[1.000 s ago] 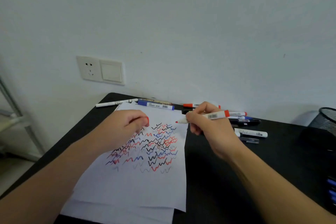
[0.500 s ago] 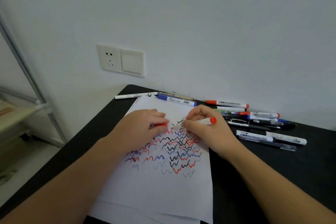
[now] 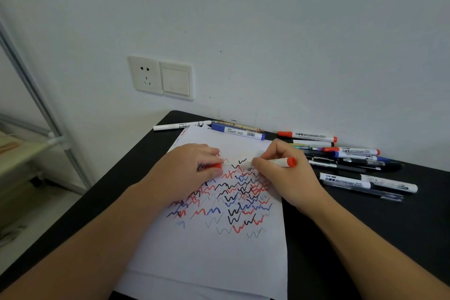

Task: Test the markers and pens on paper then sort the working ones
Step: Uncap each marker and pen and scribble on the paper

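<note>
Marker test in progress on scribbled paper

Worktop [image 3: 365,238]: black, set against a white wall.
Paper [image 3: 219,258]: white sheet lying on the worktop, covered with red, blue and black zigzag strokes; a second sheet edge shows beneath it.
Right hand [image 3: 287,178]: fingers pinched around a red-ended whiteboard marker [image 3: 282,162], barrel nearly flat, tip hidden by the fingers at the upper strokes.
Left hand [image 3: 190,170]: resting on the paper, fingers curled closed around a red cap [image 3: 215,166].
Pile of markers and pens [image 3: 353,161]: right of the paper, near the wall, red, blue and black items lying touching or overlapping.
Blue-capped marker [image 3: 237,131] and white acrylic marker [image 3: 181,126]: lying at the paper's far edge.
Wall socket and switch [image 3: 160,77]: above the worktop.
</note>
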